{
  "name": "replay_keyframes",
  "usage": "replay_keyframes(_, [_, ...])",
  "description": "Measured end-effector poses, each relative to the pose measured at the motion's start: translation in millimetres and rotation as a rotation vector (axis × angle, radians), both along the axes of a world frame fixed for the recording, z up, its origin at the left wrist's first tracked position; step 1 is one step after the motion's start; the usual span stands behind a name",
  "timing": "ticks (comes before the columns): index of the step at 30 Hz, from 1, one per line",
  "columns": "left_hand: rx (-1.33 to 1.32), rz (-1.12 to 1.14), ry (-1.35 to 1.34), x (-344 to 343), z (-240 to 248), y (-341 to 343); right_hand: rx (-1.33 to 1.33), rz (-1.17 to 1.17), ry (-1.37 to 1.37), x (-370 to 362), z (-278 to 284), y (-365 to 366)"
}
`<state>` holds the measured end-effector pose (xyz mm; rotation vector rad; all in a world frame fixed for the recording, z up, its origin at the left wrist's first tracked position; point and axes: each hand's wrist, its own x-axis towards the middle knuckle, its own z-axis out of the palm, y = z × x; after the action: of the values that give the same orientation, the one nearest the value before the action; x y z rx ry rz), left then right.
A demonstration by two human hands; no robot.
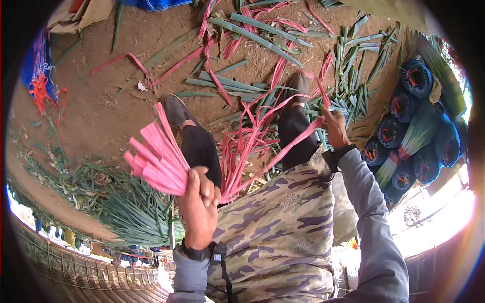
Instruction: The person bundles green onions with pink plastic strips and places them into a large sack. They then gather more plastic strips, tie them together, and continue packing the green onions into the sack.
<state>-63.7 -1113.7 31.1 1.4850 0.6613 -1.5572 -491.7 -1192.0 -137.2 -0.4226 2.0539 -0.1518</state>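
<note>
My left hand (198, 199) is closed around a bundle of flat pink plastic strips (159, 160). Their cut ends fan out to the upper left above the fist, and long tails trail from the other side of it across my lap. Out to the right, my right hand (335, 128) pinches one pink strip (298, 140), which runs slack back toward the left hand. Between my legs, more loose pink strips (242, 144) lie tangled over cut green leaves. A camouflage apron (273, 227) covers my lap.
Bundles wrapped in blue netting (401, 131) are stacked at the right, with long green stalks among them. A heap of long green leaves (139, 209) lies at the left. Cut leaf pieces (353, 65) litter the dirt floor. Orange strips (41, 91) hang at the far left.
</note>
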Motion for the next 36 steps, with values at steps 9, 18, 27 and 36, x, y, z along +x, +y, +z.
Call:
replay_keyframes(9, [-0.249,0.111,0.054,-35,56,-31,0.304,0.732,-1.132,233,104,-28])
replay_keyframes(18, [-0.087,0.107,-0.509,53,-68,-7,0.015,1.684,-0.848,79,22,-36])
replay_keyframes(27, [0.093,-0.024,-0.213,-76,-106,-7,0.362,2.359,0.305,-189,48,-110])
replay_keyframes(36, [0.136,-0.047,-0.34,-58,-131,-10,-0.429,1.422,0.225,130,-118,-212])
